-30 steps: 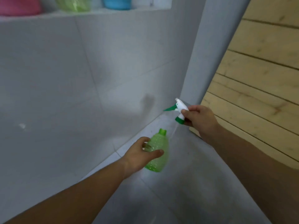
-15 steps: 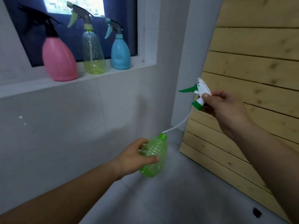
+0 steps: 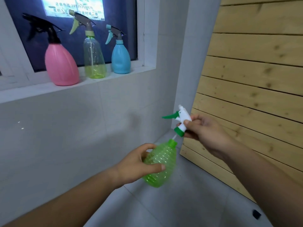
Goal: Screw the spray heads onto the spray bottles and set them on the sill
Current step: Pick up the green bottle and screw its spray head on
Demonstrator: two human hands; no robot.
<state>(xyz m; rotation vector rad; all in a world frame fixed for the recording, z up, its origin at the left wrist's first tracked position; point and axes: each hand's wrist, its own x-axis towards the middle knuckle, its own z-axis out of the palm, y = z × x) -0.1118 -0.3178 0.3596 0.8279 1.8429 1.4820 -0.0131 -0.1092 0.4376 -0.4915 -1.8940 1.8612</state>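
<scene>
My left hand (image 3: 136, 163) grips a ribbed green spray bottle (image 3: 161, 163), tilted with its open neck pointing up and right. My right hand (image 3: 205, 128) pinches a white spray head (image 3: 182, 120) with a green trigger and green collar just above that neck. Its thin tube runs down into the bottle's mouth; the collar hangs a little clear of the neck. Up on the white sill (image 3: 29, 91) stand a pink bottle (image 3: 60, 64), a clear yellow-green bottle (image 3: 94, 58) and a blue bottle (image 3: 120, 58), each with a spray head on.
A light wooden slatted panel (image 3: 255, 82) leans against the wall on the right, close behind my right hand. Grey tiled wall and floor fill the view below the sill. A small black object (image 3: 256, 214) lies on the floor at lower right.
My right hand has brought the spray head down towards the bottle's neck, so more of the tube is inside. The view has tilted up, showing the sill bottles in full.
</scene>
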